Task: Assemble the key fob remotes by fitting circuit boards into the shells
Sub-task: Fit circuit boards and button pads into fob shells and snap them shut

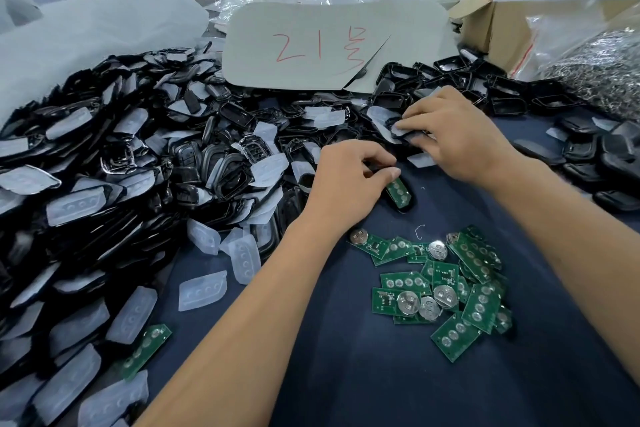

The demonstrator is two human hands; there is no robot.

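My left hand (349, 180) grips a black key fob shell (401, 196) that lies on the dark cloth, with a green circuit board showing inside it. My right hand (457, 139) reaches into the edge of the shell heap and pinches a black shell with a translucent button pad (401, 130) on it. A loose pile of green circuit boards (446, 284), several with round coin-cell holders, lies on the cloth in front of my hands. One single board (145, 350) sits at the lower left among the pads.
A big heap of black shells and white rubber pads (121, 166) fills the left and middle. More black shell halves (588, 156) lie at the right. A cardboard sheet with red writing (329, 45), a cardboard box (495, 28) and a bag of metal parts (602, 66) stand behind.
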